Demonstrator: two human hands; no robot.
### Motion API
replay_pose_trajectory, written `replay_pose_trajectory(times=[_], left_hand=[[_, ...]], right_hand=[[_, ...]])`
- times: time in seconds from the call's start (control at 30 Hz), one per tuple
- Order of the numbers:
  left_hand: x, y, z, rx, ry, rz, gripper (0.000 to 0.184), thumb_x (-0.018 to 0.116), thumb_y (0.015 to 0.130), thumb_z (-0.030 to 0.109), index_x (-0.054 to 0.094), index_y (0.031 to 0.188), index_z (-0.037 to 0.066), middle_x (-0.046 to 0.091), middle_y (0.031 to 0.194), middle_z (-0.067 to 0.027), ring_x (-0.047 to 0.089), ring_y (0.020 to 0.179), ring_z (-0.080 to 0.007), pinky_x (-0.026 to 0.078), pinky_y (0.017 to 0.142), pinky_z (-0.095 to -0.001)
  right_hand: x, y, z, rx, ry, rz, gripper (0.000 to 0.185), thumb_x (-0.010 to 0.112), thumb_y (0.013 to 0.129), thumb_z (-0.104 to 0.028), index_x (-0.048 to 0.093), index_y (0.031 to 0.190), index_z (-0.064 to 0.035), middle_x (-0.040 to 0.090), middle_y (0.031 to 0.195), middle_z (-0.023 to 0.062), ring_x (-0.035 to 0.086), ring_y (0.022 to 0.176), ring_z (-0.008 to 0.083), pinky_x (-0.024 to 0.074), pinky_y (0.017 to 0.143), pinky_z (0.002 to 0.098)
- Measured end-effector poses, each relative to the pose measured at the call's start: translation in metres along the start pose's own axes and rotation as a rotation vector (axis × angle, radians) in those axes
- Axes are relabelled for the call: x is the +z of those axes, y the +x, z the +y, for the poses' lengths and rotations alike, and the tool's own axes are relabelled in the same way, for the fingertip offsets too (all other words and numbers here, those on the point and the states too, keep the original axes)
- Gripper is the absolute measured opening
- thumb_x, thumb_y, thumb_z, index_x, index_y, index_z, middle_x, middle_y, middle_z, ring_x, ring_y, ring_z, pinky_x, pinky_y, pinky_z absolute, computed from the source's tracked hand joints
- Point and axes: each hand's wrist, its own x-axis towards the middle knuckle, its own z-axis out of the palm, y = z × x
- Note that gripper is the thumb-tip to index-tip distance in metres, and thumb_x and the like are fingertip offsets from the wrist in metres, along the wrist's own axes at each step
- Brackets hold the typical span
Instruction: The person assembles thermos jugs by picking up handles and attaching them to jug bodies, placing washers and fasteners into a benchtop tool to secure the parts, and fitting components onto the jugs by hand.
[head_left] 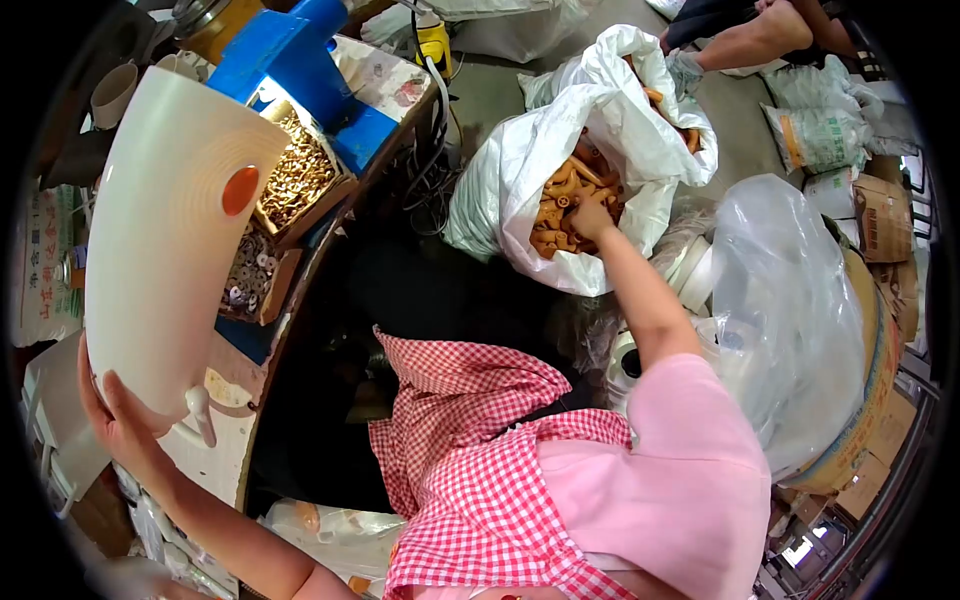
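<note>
At the left, my left hand (pixel 115 410) is wrapped round the lower end of a tall white plastic body (pixel 165 240), which has an orange oval spot and a small white spout near its bottom. My right hand (pixel 592 217) reaches into a white woven sack (pixel 510 190) among orange-brown curved plastic parts (pixel 550 240). Its fingertips are among the parts, and whether it grips one is hidden. Beside the white body, a box of brass-coloured screws (pixel 300 175) and a box of metal washers (pixel 250 272) rest on the bench.
A blue machine (pixel 290 60) stands on the bench (pixel 375 75) at the upper left. Behind the first sack is a second open sack (pixel 635 50). A large container under clear plastic (pixel 790 310) stands at the right. Another person's bare leg (pixel 750 45) shows at the top right.
</note>
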Motion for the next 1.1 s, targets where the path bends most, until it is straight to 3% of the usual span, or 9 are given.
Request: replay_pose_trajectory(times=[0.17, 0.27, 0.4, 0.53, 0.73, 0.8, 0.93, 1.0, 1.1], left_hand=[[0.001, -0.002, 0.004, -0.021, 0.015, 0.024, 0.051, 0.058, 0.102, 0.035, 0.052, 0.144, 0.006, 0.057, 0.141, -0.0113, 0.057, 0.123, -0.0217, 0.046, 0.103, -0.0342], [0.005, -0.004, 0.009, -0.022, 0.007, 0.039, 0.051, 0.057, 0.103, 0.035, 0.052, 0.144, 0.006, 0.057, 0.141, -0.0115, 0.057, 0.124, -0.0219, 0.046, 0.104, -0.0350], [0.003, -0.001, -0.001, -0.022, -0.006, 0.025, 0.050, 0.057, 0.103, 0.035, 0.052, 0.144, 0.007, 0.057, 0.140, -0.0120, 0.057, 0.123, -0.0217, 0.045, 0.104, -0.0351], [0.013, -0.005, 0.016, -0.023, 0.010, 0.057, 0.049, 0.057, 0.103, 0.033, 0.053, 0.143, 0.006, 0.057, 0.139, -0.0126, 0.057, 0.122, -0.0218, 0.046, 0.103, -0.0343], [0.006, 0.002, -0.005, 0.028, -0.072, 0.020, 0.046, 0.057, 0.102, 0.028, 0.054, 0.142, 0.006, 0.058, 0.138, -0.0122, 0.059, 0.119, -0.0205, 0.047, 0.100, -0.0327], [0.007, 0.004, -0.010, 0.037, -0.075, 0.036, 0.046, 0.058, 0.102, 0.027, 0.054, 0.142, 0.005, 0.059, 0.137, -0.0113, 0.059, 0.118, -0.0196, 0.047, 0.100, -0.0323], [0.010, 0.005, -0.012, 0.099, -0.047, 0.066, 0.045, 0.062, 0.101, 0.026, 0.056, 0.140, 0.003, 0.059, 0.136, -0.0108, 0.058, 0.119, -0.0189, 0.047, 0.101, -0.0319], [0.012, 0.006, -0.015, 0.099, -0.108, 0.054, 0.045, 0.064, 0.100, 0.026, 0.057, 0.138, 0.003, 0.059, 0.136, -0.0101, 0.058, 0.119, -0.0188, 0.047, 0.101, -0.0315], [0.015, 0.006, -0.011, 0.166, -0.073, 0.067, 0.044, 0.066, 0.099, 0.025, 0.059, 0.137, 0.003, 0.060, 0.135, -0.0100, 0.057, 0.122, -0.0204, 0.043, 0.105, -0.0326]], right_hand=[[0.030, 0.016, -0.021, -0.117, -0.090, 0.024, 0.038, 0.067, 0.086, -0.021, 0.066, 0.124, -0.0156, 0.072, 0.105, 0.0182, 0.067, 0.101, 0.0379, 0.0526, 0.089, 0.0459], [-0.015, -0.022, -0.045, -0.177, -0.048, 0.130, 0.036, 0.073, 0.085, -0.030, 0.069, 0.117, -0.0129, 0.072, 0.099, 0.0163, 0.068, 0.094, 0.0351, 0.0530, 0.084, 0.0452], [-0.087, -0.066, -0.063, -0.493, 0.032, 0.337, 0.036, 0.077, 0.081, -0.038, 0.071, 0.097, -0.0060, 0.066, 0.082, 0.0152, 0.063, 0.084, 0.0370, 0.0495, 0.075, 0.0461], [-0.128, -0.108, -0.082, -0.659, 0.284, 0.433, 0.028, 0.079, 0.082, -0.023, 0.063, 0.091, -0.0021, 0.052, 0.076, 0.0085, 0.050, 0.070, 0.0268, 0.0428, 0.066, 0.0385], [-0.164, -0.166, -0.117, -0.578, 0.475, 0.276, 0.031, 0.078, 0.082, -0.022, 0.059, 0.094, -0.0005, 0.052, 0.082, 0.0098, 0.051, 0.070, 0.0236, 0.0455, 0.066, 0.0342], [-0.177, -0.179, -0.131, -0.718, 0.401, 0.314, 0.032, 0.077, 0.083, -0.023, 0.059, 0.095, -0.0004, 0.054, 0.084, 0.0104, 0.055, 0.072, 0.0236, 0.0469, 0.068, 0.0343], [-0.195, -0.203, -0.154, -0.767, 0.390, 0.281, 0.031, 0.076, 0.085, -0.024, 0.058, 0.095, -0.0009, 0.059, 0.084, 0.0103, 0.060, 0.074, 0.0222, 0.0484, 0.070, 0.0343], [-0.204, -0.219, -0.168, -0.672, 0.538, 0.055, 0.030, 0.076, 0.086, -0.024, 0.058, 0.095, -0.0013, 0.063, 0.085, 0.0112, 0.063, 0.075, 0.0208, 0.0500, 0.071, 0.0343], [-0.204, -0.231, -0.185, -0.731, 0.716, 0.002, 0.024, 0.073, 0.090, -0.020, 0.060, 0.100, -0.0019, 0.063, 0.083, 0.0045, 0.061, 0.070, 0.0125, 0.0492, 0.065, 0.0274]])
